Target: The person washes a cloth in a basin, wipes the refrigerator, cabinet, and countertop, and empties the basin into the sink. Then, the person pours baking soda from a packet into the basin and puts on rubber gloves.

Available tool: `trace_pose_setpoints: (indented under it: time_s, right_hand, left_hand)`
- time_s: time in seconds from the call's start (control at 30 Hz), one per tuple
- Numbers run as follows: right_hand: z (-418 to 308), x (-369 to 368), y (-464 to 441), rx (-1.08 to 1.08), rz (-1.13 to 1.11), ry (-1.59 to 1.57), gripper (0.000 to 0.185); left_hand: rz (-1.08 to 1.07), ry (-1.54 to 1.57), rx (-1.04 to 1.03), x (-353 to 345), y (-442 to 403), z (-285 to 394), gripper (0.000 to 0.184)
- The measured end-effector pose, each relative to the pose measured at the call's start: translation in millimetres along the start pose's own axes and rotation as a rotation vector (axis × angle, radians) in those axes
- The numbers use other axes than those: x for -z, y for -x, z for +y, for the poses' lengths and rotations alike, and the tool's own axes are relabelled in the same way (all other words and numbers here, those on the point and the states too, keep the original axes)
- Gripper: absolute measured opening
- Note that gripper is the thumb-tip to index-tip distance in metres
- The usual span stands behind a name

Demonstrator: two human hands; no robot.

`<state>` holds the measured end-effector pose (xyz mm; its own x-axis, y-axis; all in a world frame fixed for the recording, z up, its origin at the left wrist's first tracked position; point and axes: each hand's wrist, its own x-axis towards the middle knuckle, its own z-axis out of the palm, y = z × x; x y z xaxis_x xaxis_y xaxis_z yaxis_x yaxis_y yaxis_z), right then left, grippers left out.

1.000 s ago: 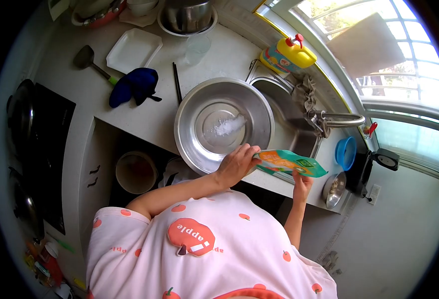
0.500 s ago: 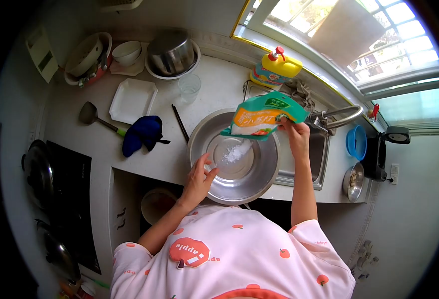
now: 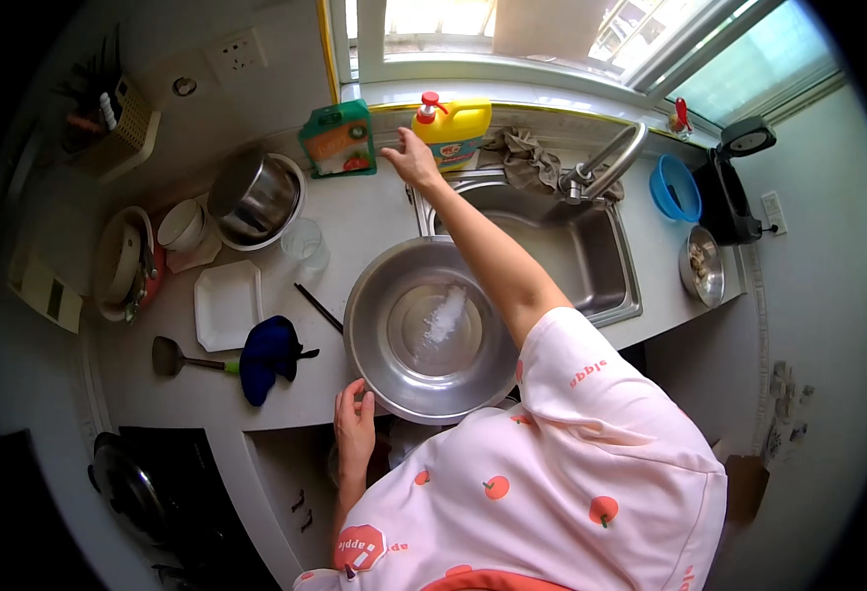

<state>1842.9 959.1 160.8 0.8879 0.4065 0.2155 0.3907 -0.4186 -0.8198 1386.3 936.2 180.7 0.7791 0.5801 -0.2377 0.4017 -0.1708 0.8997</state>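
My right hand (image 3: 412, 160) is stretched out over the back of the counter, fingers apart and empty. Just left of it, a green and orange bag (image 3: 340, 140) stands upright against the wall; a small gap shows between them. The yellow jug with a red pump (image 3: 458, 133) is directly behind and right of that hand. Low at the counter's front edge, my left hand (image 3: 355, 426) is loosely open beside the rim of a large steel basin (image 3: 374, 360). White powder (image 3: 444, 315) lies in a streak on the basin's bottom.
Right of the basin is the sink (image 3: 591, 261) with its faucet (image 3: 611, 163). A glass (image 3: 304, 241), black chopsticks (image 3: 318, 307), a white tray (image 3: 228, 305), a dark blue cloth (image 3: 268, 360) and a spatula (image 3: 168, 357) lie to the left. A steel pot (image 3: 251, 197) stands behind them.
The bag has gone from above the basin to the back wall, and my right hand has let go of it. My left hand has moved from over the basin down to the counter's front edge.
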Motion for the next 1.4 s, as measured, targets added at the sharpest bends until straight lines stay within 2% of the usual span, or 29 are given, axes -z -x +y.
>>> trace_pose_setpoints:
  time_s: [0.07, 0.13, 0.2, 0.5, 0.67, 0.9, 1.03, 1.4]
  right_hand:
    - [-14.3, 17.2, 41.2, -0.022, -0.169, -0.172, 0.049]
    - [-20.3, 36.6, 91.8, -0.016, -0.241, -0.299, 0.039]
    - [-21.3, 71.9, 137.6, -0.037, -0.284, -0.286, 0.036]
    - [22.9, 227.8, 288.5, -0.344, -0.037, -0.318, 0.027]
    - [59.5, 293.6, 344.6, -0.316, -0.025, -0.142, 0.024]
    - [104.3, 371.3, 390.2, -0.294, 0.014, 0.0, 0.023]
    - [125.6, 396.9, 394.8, -0.274, -0.034, 0.04, 0.023]
    - [141.8, 401.0, 376.6, -0.18, -0.13, 0.038, 0.022]
  left_hand:
    - [-0.023, -0.009, 0.024, -2.7, -1.2, -0.8, 0.028]
    - [-0.036, -0.006, 0.028, -8.8, -3.2, 2.0, 0.027]
    - [-0.05, -0.009, 0.027, -11.4, -4.8, 10.9, 0.025]
    - [-0.093, -0.086, -0.128, -61.8, -15.0, 53.5, 0.022]
    - [-0.124, -0.093, -0.147, -118.3, 3.0, 91.8, 0.023]
    - [-0.202, -0.112, -0.237, -200.7, 45.4, 126.6, 0.023]
    - [-0.178, -0.112, -0.225, -228.7, 69.9, 130.0, 0.023]
    - [-0.081, -0.131, -0.125, -235.2, 111.1, 116.8, 0.024]
